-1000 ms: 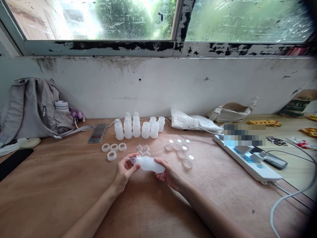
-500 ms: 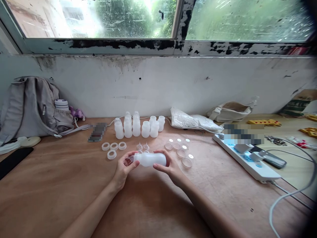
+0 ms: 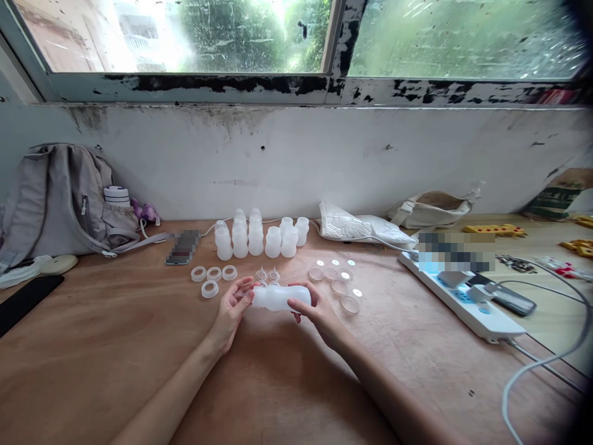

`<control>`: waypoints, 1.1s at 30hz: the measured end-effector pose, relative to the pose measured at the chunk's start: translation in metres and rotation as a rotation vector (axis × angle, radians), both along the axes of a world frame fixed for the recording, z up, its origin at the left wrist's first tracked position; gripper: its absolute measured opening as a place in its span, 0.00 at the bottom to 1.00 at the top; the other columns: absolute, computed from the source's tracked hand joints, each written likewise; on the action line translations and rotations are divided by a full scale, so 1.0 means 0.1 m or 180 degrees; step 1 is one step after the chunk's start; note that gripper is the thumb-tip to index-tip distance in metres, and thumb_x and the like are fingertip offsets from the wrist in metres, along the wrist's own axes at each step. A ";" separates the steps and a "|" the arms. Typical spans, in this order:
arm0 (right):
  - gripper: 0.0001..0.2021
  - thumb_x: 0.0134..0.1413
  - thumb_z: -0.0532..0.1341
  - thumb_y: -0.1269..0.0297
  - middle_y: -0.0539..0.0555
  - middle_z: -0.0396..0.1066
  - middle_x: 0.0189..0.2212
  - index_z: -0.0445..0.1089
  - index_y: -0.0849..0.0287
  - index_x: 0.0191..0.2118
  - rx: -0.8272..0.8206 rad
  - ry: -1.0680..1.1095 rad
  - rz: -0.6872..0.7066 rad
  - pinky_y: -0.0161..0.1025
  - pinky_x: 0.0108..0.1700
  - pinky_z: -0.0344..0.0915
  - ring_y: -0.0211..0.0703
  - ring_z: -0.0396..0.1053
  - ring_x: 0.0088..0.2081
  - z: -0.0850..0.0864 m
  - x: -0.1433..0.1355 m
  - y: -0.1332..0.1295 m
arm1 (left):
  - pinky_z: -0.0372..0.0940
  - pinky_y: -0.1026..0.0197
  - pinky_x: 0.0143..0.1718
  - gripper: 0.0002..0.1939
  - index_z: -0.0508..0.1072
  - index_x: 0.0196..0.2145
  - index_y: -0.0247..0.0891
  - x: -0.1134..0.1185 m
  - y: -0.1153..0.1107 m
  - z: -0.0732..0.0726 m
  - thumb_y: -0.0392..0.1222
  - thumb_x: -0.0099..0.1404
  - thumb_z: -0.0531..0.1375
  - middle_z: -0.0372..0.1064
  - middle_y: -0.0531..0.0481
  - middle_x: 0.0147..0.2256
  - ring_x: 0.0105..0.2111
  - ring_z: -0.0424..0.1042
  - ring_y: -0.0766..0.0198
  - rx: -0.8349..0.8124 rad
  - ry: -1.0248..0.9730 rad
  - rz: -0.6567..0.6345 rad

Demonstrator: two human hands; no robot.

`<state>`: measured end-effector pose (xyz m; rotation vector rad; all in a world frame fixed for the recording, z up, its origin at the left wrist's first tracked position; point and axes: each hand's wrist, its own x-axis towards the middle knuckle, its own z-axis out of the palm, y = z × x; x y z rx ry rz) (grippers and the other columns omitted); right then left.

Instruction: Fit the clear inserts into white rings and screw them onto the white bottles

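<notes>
A frosted white bottle point(image 3: 280, 298) lies sideways in the air between my hands, its neck to the left. My left hand point(image 3: 232, 309) is closed round the neck end, where its fingers hide most of the clear top. Wrapped round the wide base is my right hand point(image 3: 315, 312). Just beyond the bottle are small clear nipples point(image 3: 273, 274) on the table. White rings point(image 3: 210, 288) lie to the left of them, and clear round caps with white discs point(image 3: 349, 303) lie to the right. Several frosted bottles point(image 3: 255, 235) stand behind.
A grey backpack point(image 3: 65, 198) leans at the left, with a black flat object point(image 3: 28, 304) before it. A phone point(image 3: 183, 247) lies behind the rings. At the right are a silvery bag point(image 3: 365, 228), a white power strip point(image 3: 493, 324) and looping cables.
The fingers of my left hand have shifted at the neck end and now cover more of the clear top. My right hand's grip on the base has changed slightly.
</notes>
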<state>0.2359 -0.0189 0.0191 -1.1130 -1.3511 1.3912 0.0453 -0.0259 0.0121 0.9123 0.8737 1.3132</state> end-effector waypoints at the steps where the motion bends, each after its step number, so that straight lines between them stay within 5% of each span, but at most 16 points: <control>1: 0.19 0.41 0.63 0.57 0.48 0.63 0.24 0.62 0.60 0.40 0.0006 -0.0032 -0.0019 0.34 0.24 0.58 0.34 0.60 0.23 0.00 0.00 0.00 | 0.58 0.61 0.45 0.20 0.65 0.43 0.38 0.00 0.01 0.00 0.41 0.52 0.62 0.67 0.45 0.43 0.46 0.63 0.59 -0.0026 0.0068 0.0024; 9: 0.19 0.40 0.63 0.58 0.47 0.64 0.24 0.63 0.58 0.39 0.0003 -0.0081 -0.0124 0.34 0.26 0.60 0.35 0.61 0.24 0.02 -0.01 -0.01 | 0.57 0.61 0.46 0.24 0.65 0.43 0.39 -0.03 0.02 -0.03 0.37 0.48 0.65 0.64 0.44 0.46 0.49 0.61 0.58 0.0212 0.0580 0.0055; 13: 0.18 0.40 0.63 0.58 0.48 0.64 0.25 0.63 0.58 0.39 0.0021 -0.0042 -0.0154 0.34 0.26 0.60 0.36 0.61 0.25 0.03 -0.01 -0.01 | 0.61 0.61 0.37 0.25 0.64 0.44 0.37 -0.05 0.02 -0.05 0.41 0.48 0.64 0.68 0.44 0.39 0.38 0.68 0.60 -0.0258 0.0854 -0.0228; 16: 0.19 0.40 0.64 0.58 0.48 0.64 0.24 0.62 0.58 0.39 0.0049 -0.0102 -0.0178 0.34 0.25 0.60 0.36 0.61 0.24 0.02 -0.01 -0.01 | 0.62 0.64 0.32 0.25 0.64 0.44 0.36 -0.05 0.01 -0.05 0.41 0.48 0.64 0.70 0.45 0.35 0.35 0.68 0.62 -0.0344 0.0678 -0.0349; 22: 0.19 0.41 0.63 0.57 0.48 0.63 0.25 0.61 0.57 0.40 0.0158 -0.0172 -0.0171 0.34 0.25 0.60 0.36 0.61 0.24 0.00 -0.01 -0.01 | 0.61 0.64 0.38 0.19 0.68 0.41 0.37 -0.02 0.02 -0.05 0.43 0.51 0.63 0.69 0.46 0.39 0.39 0.67 0.64 -0.0426 -0.0009 -0.0264; 33: 0.20 0.40 0.63 0.56 0.49 0.63 0.28 0.60 0.57 0.40 0.0205 -0.0164 -0.0212 0.33 0.24 0.61 0.36 0.61 0.26 -0.02 -0.01 -0.02 | 0.61 0.68 0.31 0.19 0.70 0.42 0.39 -0.07 0.05 -0.10 0.41 0.50 0.63 0.66 0.50 0.34 0.32 0.66 0.69 -0.0660 -0.0055 -0.0246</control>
